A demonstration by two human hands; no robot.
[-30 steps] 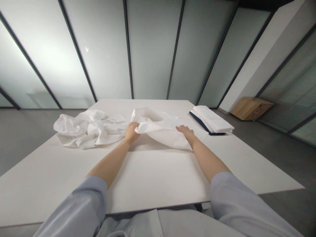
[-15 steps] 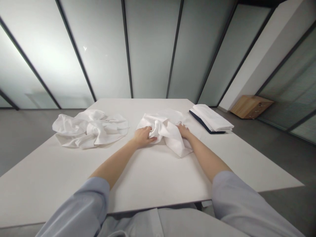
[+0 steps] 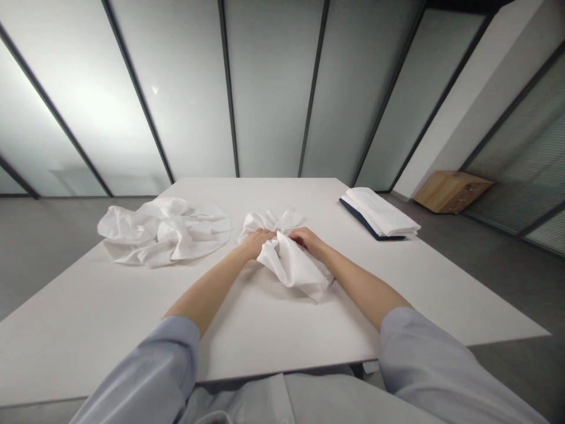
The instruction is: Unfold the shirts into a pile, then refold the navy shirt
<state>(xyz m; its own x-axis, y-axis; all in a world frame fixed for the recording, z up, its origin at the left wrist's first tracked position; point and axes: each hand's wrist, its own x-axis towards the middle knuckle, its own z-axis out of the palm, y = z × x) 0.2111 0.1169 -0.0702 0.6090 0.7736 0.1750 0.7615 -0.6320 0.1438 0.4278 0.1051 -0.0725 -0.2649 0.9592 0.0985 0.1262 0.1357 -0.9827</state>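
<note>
A crumpled white cloth (image 3: pixel 293 268) lies bunched on the white table (image 3: pixel 247 347) in front of me. My left hand (image 3: pixel 257 242) is closed on its left side, the fingertips buried among the folds. From the right, my right hand (image 3: pixel 308 240) grips the gathered middle with curled fingers. The two hands are close together, with a ridge of fabric between them. One loose part of the cloth spreads toward me, and another fans out beyond my hands. Whether it is a garment or a plain sheet I cannot tell.
To the left lies a rumpled heap of white fabric (image 3: pixel 165 232). Folded white cloths (image 3: pixel 382 211) sit on a dark folded piece (image 3: pixel 362 221) near the table's right edge. Frosted glass panels (image 3: pixel 269 88) stand behind, and a wooden cabinet (image 3: pixel 452 191) is on the floor at right.
My right hand has moved left toward my left hand, drawing the cloth together into a tighter bunch. The cloth's near part now reaches closer to me.
</note>
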